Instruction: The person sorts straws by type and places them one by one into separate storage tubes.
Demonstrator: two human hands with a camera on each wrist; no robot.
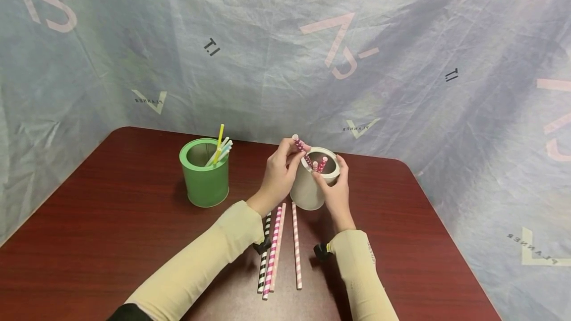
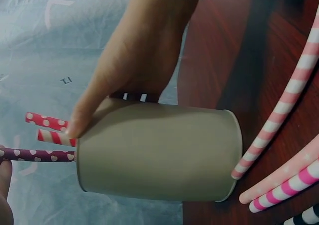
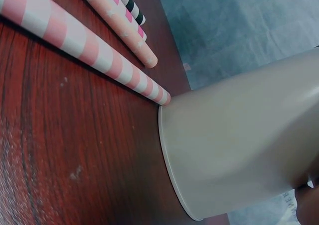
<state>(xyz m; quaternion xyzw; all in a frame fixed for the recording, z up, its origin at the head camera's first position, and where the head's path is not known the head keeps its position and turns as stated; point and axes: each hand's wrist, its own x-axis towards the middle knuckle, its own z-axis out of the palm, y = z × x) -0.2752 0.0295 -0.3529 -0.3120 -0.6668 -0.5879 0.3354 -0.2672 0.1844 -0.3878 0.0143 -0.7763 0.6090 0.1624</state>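
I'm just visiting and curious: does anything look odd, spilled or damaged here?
The lettering on the backdrop looks odd: it reads backwards, as if mirrored. Nothing visible looks spilled or damaged; four straws simply lie on the table near the grey can.

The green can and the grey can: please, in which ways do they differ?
The green can has a green body and rim; the grey can has a grey body and whitish rim. The green can holds yellow and pale straws, the grey can red-and-white straws. The right hand grips the grey can; no hand touches the green can. Both are open-topped and round.
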